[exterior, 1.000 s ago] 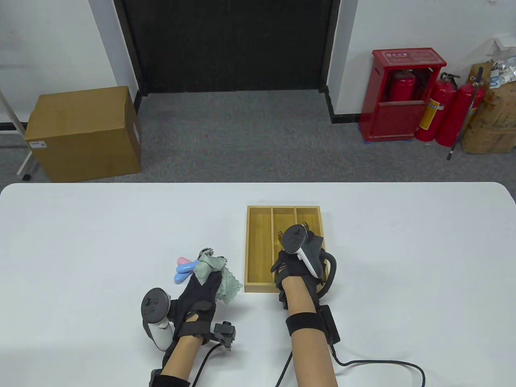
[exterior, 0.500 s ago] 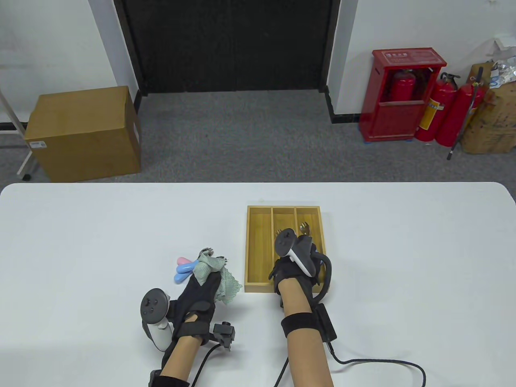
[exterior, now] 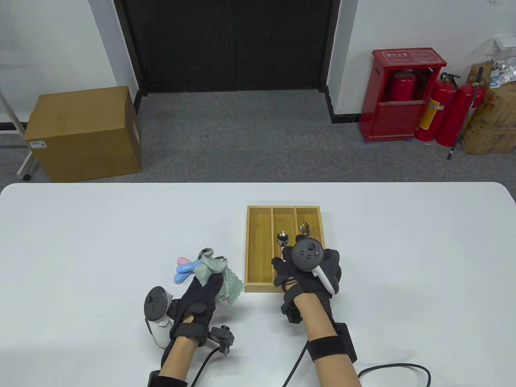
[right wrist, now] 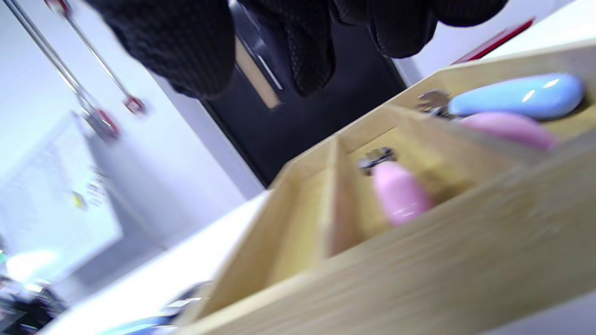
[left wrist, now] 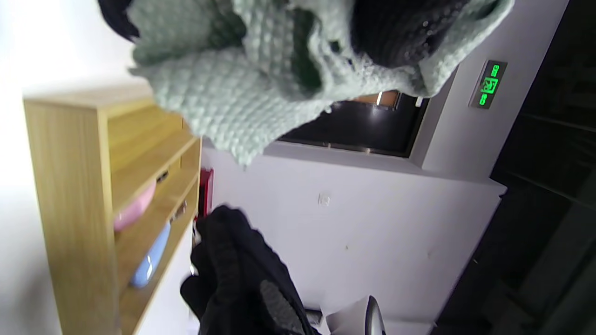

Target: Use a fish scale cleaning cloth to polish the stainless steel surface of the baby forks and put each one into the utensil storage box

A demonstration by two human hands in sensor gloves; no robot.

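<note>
My left hand (exterior: 201, 288) grips the bunched green fish scale cloth (exterior: 221, 278) (left wrist: 242, 70) just left of the wooden storage box (exterior: 258, 250). Two utensils with a pink and a blue handle (exterior: 183, 269) lie on the table by the cloth. In the box, a pink-handled utensil (right wrist: 400, 193) lies in the middle compartment, its steel head (exterior: 282, 238) showing. A fork (exterior: 304, 229) lies in the right compartment beside a blue handle (right wrist: 517, 95). My right hand (exterior: 287, 269) hovers over the box's near edge, its fingers (right wrist: 307, 51) holding nothing.
The white table (exterior: 403, 250) spreads wide on both sides of the box. Beyond the far edge stand a cardboard carton (exterior: 84, 133) on the floor at left and a red extinguisher cabinet (exterior: 403, 100) at right.
My right hand let go of the pink-handled utensil in the middle compartment and drew back toward the box's near edge. The left hand with the cloth barely moved.
</note>
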